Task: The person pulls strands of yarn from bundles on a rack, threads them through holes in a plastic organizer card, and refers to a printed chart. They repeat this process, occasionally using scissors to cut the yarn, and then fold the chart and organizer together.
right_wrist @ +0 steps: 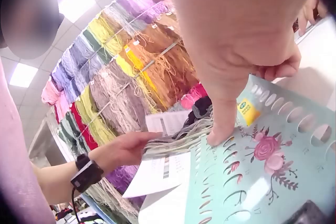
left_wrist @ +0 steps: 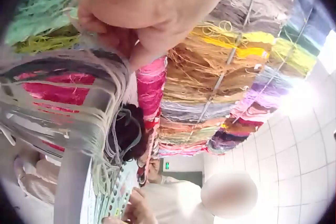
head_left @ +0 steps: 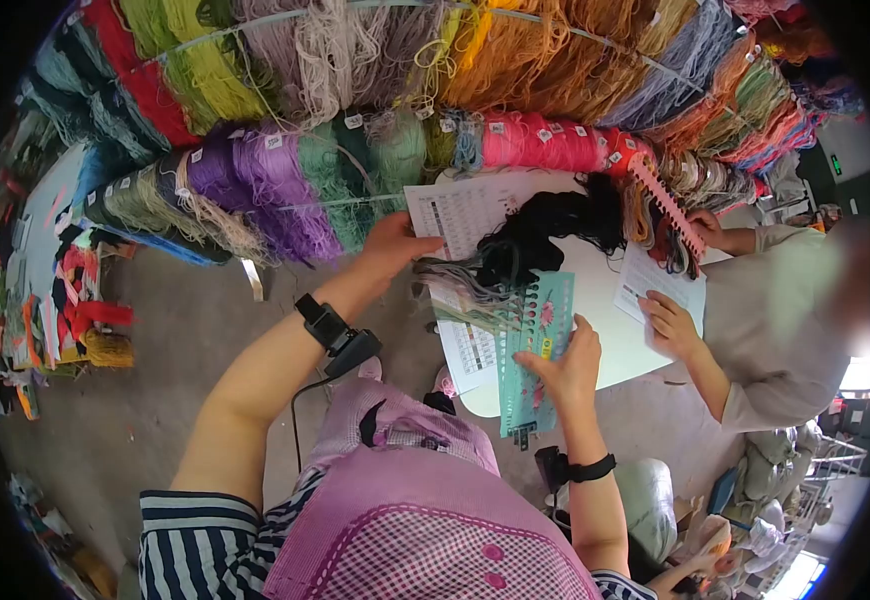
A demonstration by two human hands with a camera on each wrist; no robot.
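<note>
My left hand (head_left: 395, 250) pinches the far end of a bundle of grey and pale thread strands (head_left: 460, 272), which stretches to a teal punched thread card (head_left: 557, 300). The right hand (head_left: 573, 370) grips that card, with the thumb on its row of holes and the fingers at its far edge. Pink roses and a yellow label are printed on the card (right_wrist: 294, 182) in the right wrist view. Strands (left_wrist: 110, 129) loop down from the left hand (left_wrist: 136, 14) to the card in the left wrist view. Under the strands lie printed chart sheets (head_left: 445, 210).
A black yarn hank (head_left: 555, 225) lies on the white table (head_left: 595, 310) behind the card. At the right, another person (head_left: 775, 320) holds a pink punched card (head_left: 670, 205) and a paper sheet (head_left: 645, 275). Racks of coloured yarn (head_left: 535, 65) line the far side.
</note>
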